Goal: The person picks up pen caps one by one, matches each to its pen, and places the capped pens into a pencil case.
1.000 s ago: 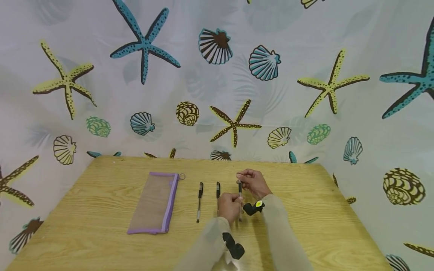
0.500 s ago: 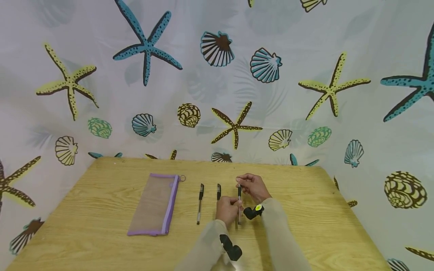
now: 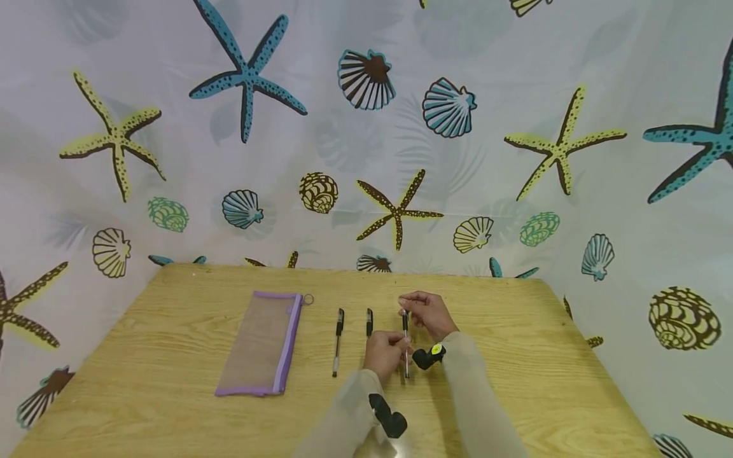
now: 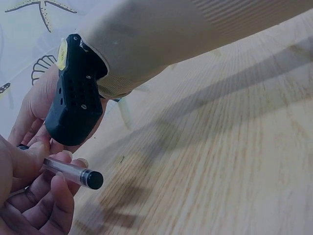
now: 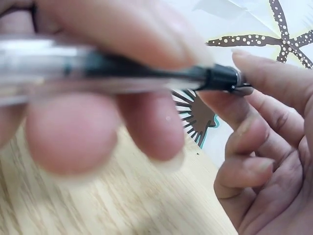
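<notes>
In the head view, my left hand (image 3: 382,356) grips the clear barrel of a black-capped gel pen (image 3: 406,323), raised above the table at the right of the row. At its far end, my right hand (image 3: 431,315) pinches the cap between thumb and forefinger. The right wrist view shows the black cap end (image 5: 222,78) at the right fingertips (image 5: 244,56), the barrel blurred close to the lens. From the left wrist, the pen's dark end plug (image 4: 93,179) sticks out past the left fingers. A second pen (image 3: 369,321) lies partly hidden behind my left hand.
Left of the hands, a third pen (image 3: 338,343) lies on the wooden table (image 3: 172,331). Farther left is a flat mesh zip pouch (image 3: 260,343) with purple edging and a ring. A curtain (image 3: 366,146) printed with shells and starfish surrounds the table.
My left hand has shifted slightly toward me and to the left along the pen. The right hand stays at the cap end. The other pens and the pouch have not moved.
</notes>
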`<action>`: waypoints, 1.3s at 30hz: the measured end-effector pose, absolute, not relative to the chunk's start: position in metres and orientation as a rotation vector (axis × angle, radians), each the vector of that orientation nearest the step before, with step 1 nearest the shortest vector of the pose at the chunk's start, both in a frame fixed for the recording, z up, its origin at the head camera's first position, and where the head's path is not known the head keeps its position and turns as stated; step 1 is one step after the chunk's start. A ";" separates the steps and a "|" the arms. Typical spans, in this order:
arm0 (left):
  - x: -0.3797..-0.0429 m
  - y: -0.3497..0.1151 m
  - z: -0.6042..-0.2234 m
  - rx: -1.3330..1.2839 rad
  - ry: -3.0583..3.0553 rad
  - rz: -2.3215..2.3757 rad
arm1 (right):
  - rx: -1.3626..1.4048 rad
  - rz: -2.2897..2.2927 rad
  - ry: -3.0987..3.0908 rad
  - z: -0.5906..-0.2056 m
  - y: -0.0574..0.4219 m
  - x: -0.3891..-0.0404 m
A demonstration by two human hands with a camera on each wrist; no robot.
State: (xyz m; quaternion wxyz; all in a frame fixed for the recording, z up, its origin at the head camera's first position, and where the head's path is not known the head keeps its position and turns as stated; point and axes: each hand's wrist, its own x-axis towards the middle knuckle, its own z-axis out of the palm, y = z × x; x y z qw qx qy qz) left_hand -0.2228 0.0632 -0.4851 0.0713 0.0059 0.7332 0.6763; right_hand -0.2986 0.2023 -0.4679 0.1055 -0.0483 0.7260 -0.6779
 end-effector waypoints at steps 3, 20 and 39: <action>-0.223 0.063 -0.485 0.014 2.199 2.039 | -0.132 -1.995 2.141 -0.473 0.204 -0.302; -0.218 0.059 -0.483 0.030 2.274 1.990 | -0.127 -1.854 2.235 -0.475 0.208 -0.302; -0.219 0.053 -0.478 -0.084 2.499 1.857 | -0.107 -1.757 2.292 -0.476 0.213 -0.311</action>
